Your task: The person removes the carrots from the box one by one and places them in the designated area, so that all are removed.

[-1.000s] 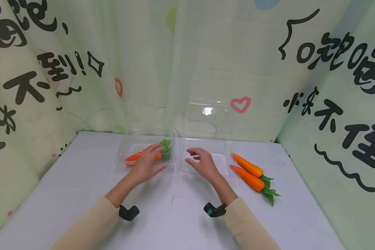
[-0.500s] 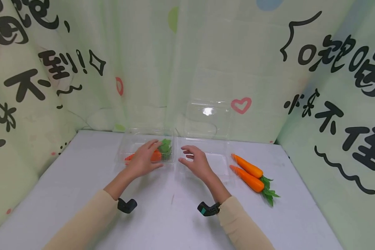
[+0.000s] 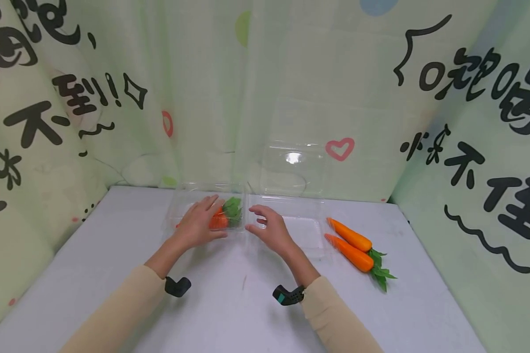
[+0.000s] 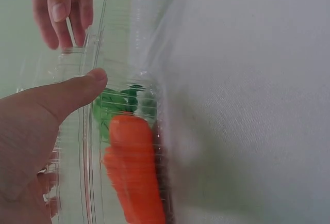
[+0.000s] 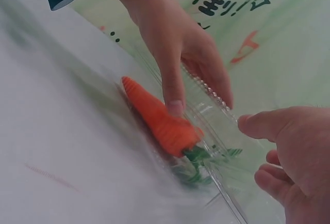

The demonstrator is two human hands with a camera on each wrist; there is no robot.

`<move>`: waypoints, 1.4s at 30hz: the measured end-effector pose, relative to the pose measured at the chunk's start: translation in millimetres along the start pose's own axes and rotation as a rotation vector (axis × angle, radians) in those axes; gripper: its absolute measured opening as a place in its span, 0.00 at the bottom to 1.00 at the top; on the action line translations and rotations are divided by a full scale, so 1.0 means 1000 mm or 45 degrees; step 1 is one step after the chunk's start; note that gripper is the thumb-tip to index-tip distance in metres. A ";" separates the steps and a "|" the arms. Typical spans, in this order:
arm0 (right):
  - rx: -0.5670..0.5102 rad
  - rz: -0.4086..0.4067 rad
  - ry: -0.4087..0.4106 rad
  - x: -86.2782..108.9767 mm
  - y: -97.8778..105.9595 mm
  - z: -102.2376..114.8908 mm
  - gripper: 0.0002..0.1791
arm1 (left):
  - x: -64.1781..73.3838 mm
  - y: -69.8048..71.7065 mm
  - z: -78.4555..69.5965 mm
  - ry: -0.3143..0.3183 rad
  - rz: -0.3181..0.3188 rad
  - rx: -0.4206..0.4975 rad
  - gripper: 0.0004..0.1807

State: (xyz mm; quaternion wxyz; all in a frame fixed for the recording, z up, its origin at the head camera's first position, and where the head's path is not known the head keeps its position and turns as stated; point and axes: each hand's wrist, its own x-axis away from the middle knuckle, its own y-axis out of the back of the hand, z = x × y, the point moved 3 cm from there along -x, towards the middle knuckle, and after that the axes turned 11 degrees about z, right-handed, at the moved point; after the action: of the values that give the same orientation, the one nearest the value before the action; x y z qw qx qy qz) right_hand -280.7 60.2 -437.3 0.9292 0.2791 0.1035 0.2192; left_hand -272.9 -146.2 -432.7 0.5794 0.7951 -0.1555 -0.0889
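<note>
In the head view, a clear plastic clamshell box (image 3: 234, 187) stands at the back left of the table, its lid down. Inside it, orange carrots (image 3: 218, 220) with green leaves (image 3: 233, 212) show through the plastic; how many I cannot tell. My left hand (image 3: 196, 223) lies over the lid with fingers extended and the thumb (image 4: 77, 92) along the front edge. Close to the box's right end is my right hand (image 3: 270, 229), fingers loosely bent and thumb apart, holding nothing. The right wrist view shows one carrot (image 5: 160, 118) behind the box's front wall.
A second clear box (image 3: 306, 230) sits right of the first, its lid (image 3: 287, 171) raised upright against the curtain. Two loose carrots, an upper one (image 3: 350, 234) and a lower one (image 3: 351, 252), lie right of it. The patterned curtain (image 3: 207, 98) rises behind the white table (image 3: 229, 314).
Both hands have shifted left: the left hand farther over the closed box's lid, the right hand from the second box toward the closed box's right end. The loose carrots stay put.
</note>
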 end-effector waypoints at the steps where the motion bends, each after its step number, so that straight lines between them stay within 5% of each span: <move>1: 0.000 0.004 0.000 0.000 -0.001 0.001 0.28 | 0.000 0.000 0.000 0.002 0.005 -0.005 0.48; 12: 0.033 0.044 0.013 -0.004 -0.006 0.003 0.29 | 0.001 -0.001 0.000 0.017 0.053 -0.063 0.43; 25: 0.080 0.094 0.023 -0.007 -0.014 0.012 0.32 | 0.007 -0.004 0.000 -0.010 0.008 -0.044 0.39; 31: 0.089 0.118 -0.007 -0.008 -0.016 0.013 0.33 | 0.010 -0.006 -0.007 -0.064 0.003 -0.210 0.36; 37: 0.080 0.111 -0.021 -0.009 -0.017 0.013 0.34 | 0.009 -0.007 -0.015 -0.195 -0.091 -0.453 0.28; 42: 0.083 0.115 -0.014 -0.010 -0.016 0.014 0.34 | 0.006 -0.004 -0.020 -0.233 -0.130 -0.469 0.17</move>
State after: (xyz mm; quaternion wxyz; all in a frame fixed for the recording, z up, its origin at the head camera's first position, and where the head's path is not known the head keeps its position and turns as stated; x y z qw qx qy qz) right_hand -278.9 36.8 -434.3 0.9092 0.3150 0.0926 0.2559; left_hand -260.4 -129.4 -430.2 0.6932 0.6712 -0.1481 -0.2171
